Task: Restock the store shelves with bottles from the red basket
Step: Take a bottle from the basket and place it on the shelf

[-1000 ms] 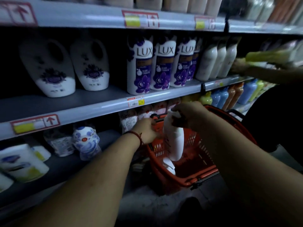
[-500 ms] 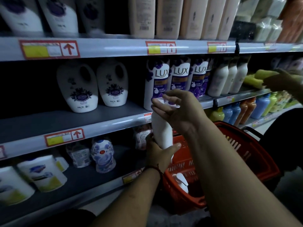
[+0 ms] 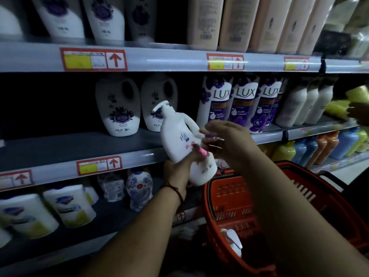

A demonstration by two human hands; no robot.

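Shop aisle, dim light. Metal shelves beyond the left hand carry rows of identical bottles; red-framed price tags on the edges; shopping basket under the right hand. Probably the toiletries section.

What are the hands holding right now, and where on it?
The left hand grips the white pump bottle round its lower end, near the base. The right hand is at the bottle's side; blur hides whether it holds it.

LUX is printed on three purple-and-white bottles on the middle shelf; shelf-edge tags carry red up arrows.
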